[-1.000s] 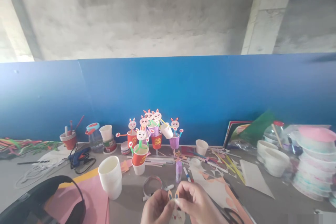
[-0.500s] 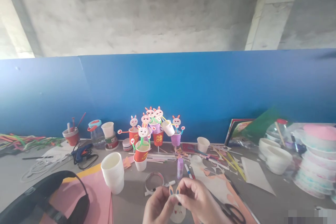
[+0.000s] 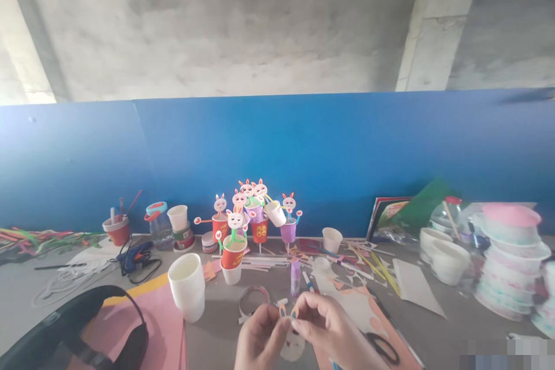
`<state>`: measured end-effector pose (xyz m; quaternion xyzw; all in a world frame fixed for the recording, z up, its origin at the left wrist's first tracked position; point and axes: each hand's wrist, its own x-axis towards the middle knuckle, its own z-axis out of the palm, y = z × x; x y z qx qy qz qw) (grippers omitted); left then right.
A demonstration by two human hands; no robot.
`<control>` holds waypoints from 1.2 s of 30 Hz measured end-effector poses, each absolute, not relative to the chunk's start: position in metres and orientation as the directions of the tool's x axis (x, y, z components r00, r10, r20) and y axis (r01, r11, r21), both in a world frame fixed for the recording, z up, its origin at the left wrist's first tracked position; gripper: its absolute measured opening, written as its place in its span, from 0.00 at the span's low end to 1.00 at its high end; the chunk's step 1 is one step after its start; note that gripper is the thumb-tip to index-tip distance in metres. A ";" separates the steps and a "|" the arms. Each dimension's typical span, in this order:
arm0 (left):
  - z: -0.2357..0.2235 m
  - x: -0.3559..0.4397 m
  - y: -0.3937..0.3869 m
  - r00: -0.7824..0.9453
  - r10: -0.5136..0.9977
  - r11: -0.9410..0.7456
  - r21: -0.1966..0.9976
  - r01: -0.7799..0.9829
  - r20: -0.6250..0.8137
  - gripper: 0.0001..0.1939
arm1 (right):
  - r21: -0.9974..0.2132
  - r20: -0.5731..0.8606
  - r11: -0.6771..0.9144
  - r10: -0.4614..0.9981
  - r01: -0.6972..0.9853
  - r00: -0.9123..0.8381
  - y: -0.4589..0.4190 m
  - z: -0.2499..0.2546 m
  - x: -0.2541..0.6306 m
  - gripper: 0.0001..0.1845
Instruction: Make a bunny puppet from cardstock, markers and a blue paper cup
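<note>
Low in the middle of the head view, I pinch a small paper rabbit face (image 3: 293, 349) between both hands. My left hand (image 3: 263, 336) is closed at the base of its left ear, and my right hand (image 3: 321, 326) is closed at the right ear. The two ears have dark blue centres and stick up between my fingertips. Its face is a white disc with reddish marks, partly covered by my fingers. Beyond my hands stand a purple glue stick (image 3: 295, 278) and a roll of tape (image 3: 254, 303). Black-handled scissors (image 3: 384, 348) lie by my right wrist.
Several cup rabbits (image 3: 234, 251) stand at the middle back. A stack of white cups (image 3: 187, 289), pink paper (image 3: 160, 324) and a black headband-like object (image 3: 56, 329) are at left. A blue glue gun (image 3: 132, 257) lies behind them. Painted bowls (image 3: 509, 277) are stacked at right.
Both hands keep their pinch on the rabbit face, with only slight shifts of the fingers. The whole view tilts a little up and down.
</note>
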<state>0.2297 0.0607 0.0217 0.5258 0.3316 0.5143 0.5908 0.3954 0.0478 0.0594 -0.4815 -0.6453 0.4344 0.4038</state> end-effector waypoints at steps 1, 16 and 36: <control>0.022 0.231 0.060 0.249 0.957 -0.083 0.961 -0.264 0.151 0.26 | -0.949 0.102 0.160 0.972 0.273 -0.213 0.047 0.060 0.396 0.06; -0.003 0.231 0.056 0.258 0.934 -0.205 0.963 -0.173 0.245 0.23 | -0.973 0.136 0.172 0.966 0.153 -0.218 0.034 0.064 0.394 0.14; -0.022 0.203 0.072 0.256 0.917 -0.305 0.951 -0.049 0.307 0.22 | -0.380 -0.094 0.181 0.968 0.907 -0.233 0.067 0.051 0.407 0.05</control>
